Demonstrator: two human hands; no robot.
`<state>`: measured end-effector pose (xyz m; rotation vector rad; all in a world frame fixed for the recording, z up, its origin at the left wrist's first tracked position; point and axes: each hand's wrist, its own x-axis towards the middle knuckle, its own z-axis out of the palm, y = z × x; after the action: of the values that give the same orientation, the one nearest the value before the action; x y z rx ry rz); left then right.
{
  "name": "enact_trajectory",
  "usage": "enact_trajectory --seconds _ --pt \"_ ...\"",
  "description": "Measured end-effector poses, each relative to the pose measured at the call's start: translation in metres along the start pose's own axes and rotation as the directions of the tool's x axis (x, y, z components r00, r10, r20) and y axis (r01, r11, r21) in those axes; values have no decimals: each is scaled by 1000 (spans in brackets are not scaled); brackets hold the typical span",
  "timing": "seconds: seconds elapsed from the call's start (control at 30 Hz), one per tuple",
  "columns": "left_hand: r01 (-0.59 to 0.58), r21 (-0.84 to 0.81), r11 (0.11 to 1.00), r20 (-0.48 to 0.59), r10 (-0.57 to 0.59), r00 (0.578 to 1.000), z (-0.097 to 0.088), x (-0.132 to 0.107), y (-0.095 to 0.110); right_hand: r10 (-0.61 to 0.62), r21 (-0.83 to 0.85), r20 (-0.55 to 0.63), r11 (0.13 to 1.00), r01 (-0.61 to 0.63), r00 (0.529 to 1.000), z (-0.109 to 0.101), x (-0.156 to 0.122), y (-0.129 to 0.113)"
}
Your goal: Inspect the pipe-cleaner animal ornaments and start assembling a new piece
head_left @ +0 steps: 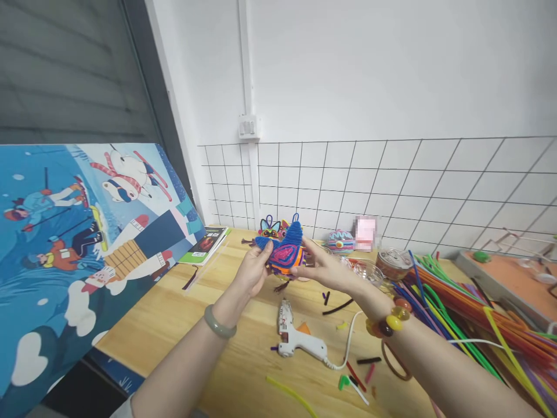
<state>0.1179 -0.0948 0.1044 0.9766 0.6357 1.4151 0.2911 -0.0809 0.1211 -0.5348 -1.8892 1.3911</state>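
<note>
Above the wooden table, both hands hold a colourful pipe-cleaner ornament [285,252] with two blue points, a pink spiral middle, an orange lower part, a loop on top and a dark tassel below. My left hand [256,267] grips its left side, thumb on the front. On the opposite edge, my right hand [319,267] presses its thumb and fingers around the side. Part of the ornament is hidden by the fingers. A second bright ornament with a face [269,228] shows just behind it. Below lies a white glue gun [300,339].
Loose pipe-cleaner scraps [369,360] lie around the glue gun's cord [351,337]. Bundles of coloured pipe cleaners [461,325] fill the right side, beside a round tin [394,261]. A magazine [202,247] and a large illustrated board [87,249] stand at left. Wire grid [322,186] lines the wall.
</note>
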Motion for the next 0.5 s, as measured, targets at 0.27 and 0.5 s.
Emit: enact_trajectory --seconds 0.27,0.5 --pt "36 68 997 59 -40 997 -8 -1 -1 16 111 10 994 -17 1000 4 -3 6" --pt "62 117 991 35 -66 997 -3 -1 3 24 193 12 981 -26 1000 5 -2 14"
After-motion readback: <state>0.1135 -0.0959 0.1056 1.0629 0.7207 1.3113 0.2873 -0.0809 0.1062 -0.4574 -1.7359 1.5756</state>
